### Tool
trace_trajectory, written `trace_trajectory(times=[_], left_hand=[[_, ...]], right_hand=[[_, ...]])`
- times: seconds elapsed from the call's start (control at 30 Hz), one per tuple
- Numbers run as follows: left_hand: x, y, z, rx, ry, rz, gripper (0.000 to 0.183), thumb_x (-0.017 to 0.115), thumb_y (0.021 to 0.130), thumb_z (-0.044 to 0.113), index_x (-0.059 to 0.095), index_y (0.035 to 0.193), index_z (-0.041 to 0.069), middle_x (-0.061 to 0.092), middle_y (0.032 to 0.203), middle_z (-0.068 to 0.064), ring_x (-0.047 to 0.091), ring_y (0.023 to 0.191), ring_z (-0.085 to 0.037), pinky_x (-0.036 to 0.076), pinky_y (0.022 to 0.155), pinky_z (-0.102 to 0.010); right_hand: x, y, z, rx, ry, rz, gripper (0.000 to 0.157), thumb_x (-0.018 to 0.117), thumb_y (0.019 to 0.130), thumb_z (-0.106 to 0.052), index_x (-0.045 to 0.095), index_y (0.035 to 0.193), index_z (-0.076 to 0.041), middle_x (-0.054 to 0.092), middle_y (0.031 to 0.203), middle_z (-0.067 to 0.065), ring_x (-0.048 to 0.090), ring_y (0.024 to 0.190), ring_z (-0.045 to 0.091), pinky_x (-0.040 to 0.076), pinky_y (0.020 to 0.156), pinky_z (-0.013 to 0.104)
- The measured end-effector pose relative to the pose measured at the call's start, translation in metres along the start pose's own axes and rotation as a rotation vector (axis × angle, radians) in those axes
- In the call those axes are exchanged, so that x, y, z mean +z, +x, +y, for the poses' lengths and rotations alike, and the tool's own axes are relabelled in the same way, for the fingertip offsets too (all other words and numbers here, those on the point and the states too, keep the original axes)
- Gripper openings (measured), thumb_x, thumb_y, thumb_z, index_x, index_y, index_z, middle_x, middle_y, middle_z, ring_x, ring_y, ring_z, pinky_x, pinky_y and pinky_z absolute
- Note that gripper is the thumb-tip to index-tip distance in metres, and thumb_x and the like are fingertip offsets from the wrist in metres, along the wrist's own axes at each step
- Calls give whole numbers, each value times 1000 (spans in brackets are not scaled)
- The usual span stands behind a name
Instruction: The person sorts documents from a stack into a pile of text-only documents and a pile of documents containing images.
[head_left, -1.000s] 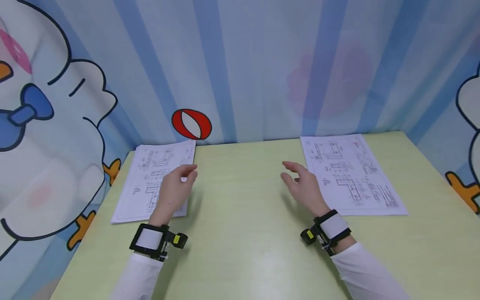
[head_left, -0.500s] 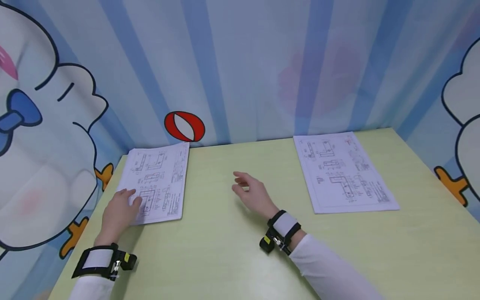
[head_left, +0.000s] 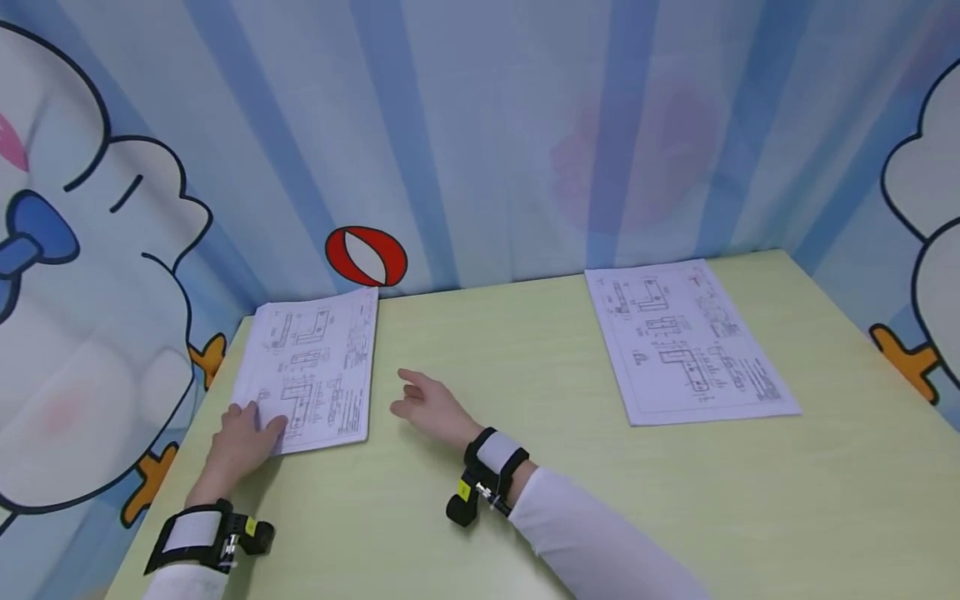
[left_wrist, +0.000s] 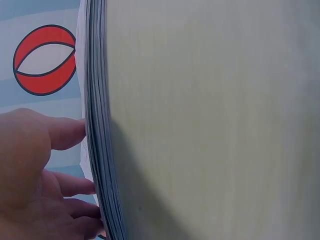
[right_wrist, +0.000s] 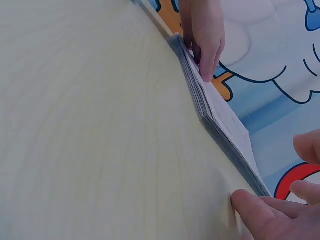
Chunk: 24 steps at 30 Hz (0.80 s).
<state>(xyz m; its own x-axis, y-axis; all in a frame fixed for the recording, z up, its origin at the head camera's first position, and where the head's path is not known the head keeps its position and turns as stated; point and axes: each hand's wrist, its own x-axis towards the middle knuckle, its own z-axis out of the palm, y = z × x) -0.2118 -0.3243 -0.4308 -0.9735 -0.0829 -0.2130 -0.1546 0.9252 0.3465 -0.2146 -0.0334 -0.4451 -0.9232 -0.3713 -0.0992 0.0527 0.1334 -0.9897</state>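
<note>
A thick stack of printed paper sheets (head_left: 330, 333) with technical drawings lies on the left of the table. My left hand (head_left: 238, 446) rests on its near left corner, fingers spread over the top sheet; in the left wrist view its thumb and fingertips (left_wrist: 75, 132) meet the top of the stack's layered edge (left_wrist: 100, 120). To the right of the stack, my right hand (head_left: 435, 408) is held over the table with loosely bent fingers and holds nothing. The right wrist view has its fingertips (right_wrist: 245, 202) close to the stack's near corner.
Another set of drawing sheets (head_left: 690, 342) lies at the right of the pale table (head_left: 600, 517). A striped curtain (head_left: 510, 150) with cartoon prints hangs right behind the table's back edge. Camera straps (head_left: 495, 467) are worn on both wrists.
My left hand has moved left and down onto the left stack's near corner. My right hand has travelled left, from beside the right sheets to near the left stack. The view has shifted slightly.
</note>
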Motion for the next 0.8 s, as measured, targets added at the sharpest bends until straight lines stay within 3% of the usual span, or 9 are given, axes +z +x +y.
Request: trace_trajectory(times=[0.17,0.27,0.4,0.6,0.8], left_hand=[[2,-1,0,20,2,7,76,38,94,39,9,134,-19,7,136,-45,8,124,-57,7,97,-72],[4,-2,3,9,-2,-5,77,38,94,40,7,135,-18,3,139,-43,2,127,-55,3,98,-71],[5,-2,11,7,-12,-20,77,38,94,40,6,136,-17,-1,141,-41,-4,128,-53,1,100,-69],[4,-4,16,-23,-59,-29,78,41,94,42,7,138,-13,-2,143,-37,1,129,-52,10,104,-63],[7,-7,20,-12,-108,-45,80,45,92,42,9,138,-12,-2,145,-34,-2,131,-49,9,106,-61]], right_hand=[[20,10,-2,96,217,0,64,57,87,-18,27,143,-11,34,142,19,38,125,22,45,92,35],[28,17,-4,127,293,-30,68,56,88,-16,19,144,-7,36,142,19,43,121,21,45,92,35],[34,24,-5,141,299,-46,67,52,90,-14,13,144,-2,40,140,16,49,115,19,44,93,35],[37,29,-3,137,292,-14,64,51,90,-8,16,143,1,42,137,19,50,114,20,45,92,35],[40,30,-2,90,206,18,43,52,86,-4,46,129,-3,63,114,9,59,94,13,48,81,29]])
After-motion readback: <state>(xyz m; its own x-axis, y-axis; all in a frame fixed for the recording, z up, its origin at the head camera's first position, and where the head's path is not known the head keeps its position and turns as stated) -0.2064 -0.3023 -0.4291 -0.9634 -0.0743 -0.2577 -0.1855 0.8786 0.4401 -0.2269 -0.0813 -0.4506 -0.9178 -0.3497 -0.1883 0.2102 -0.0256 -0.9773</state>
